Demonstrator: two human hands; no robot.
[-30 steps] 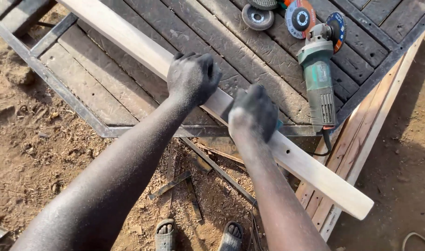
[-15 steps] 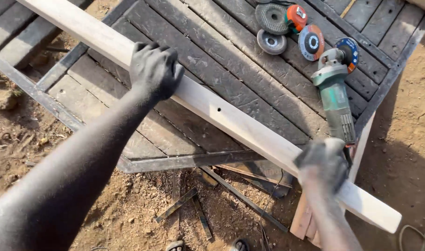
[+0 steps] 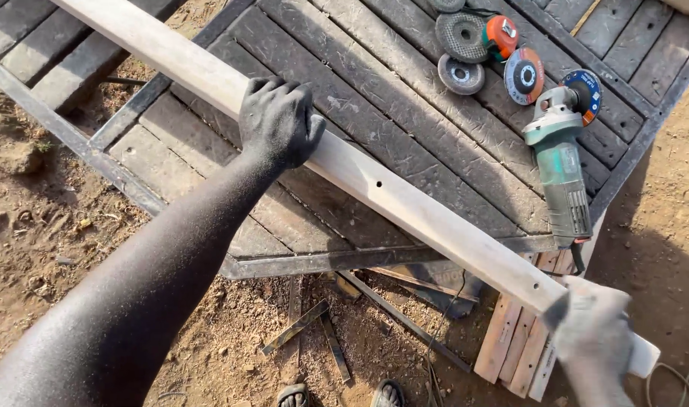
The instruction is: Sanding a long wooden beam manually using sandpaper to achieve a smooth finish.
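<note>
Head view: your left hand (image 3: 279,120) is clamped over the long pale metal bar (image 3: 389,194), fingers curled over its top edge. The bar runs diagonally across the dark slatted metal panel (image 3: 374,98) and sticks out well past the panel's lower edge over bare dirt, so that end has open room around it. Your right hand (image 3: 597,343) sits at that overhanging end, but it's blurred, so you can't tell how the fingers are set. The green angle grinder (image 3: 561,169) lies just beside the bar near the panel's right edge, with loose grinding discs (image 3: 480,49) above it. The bar's top end is cut off by the frame.
</note>
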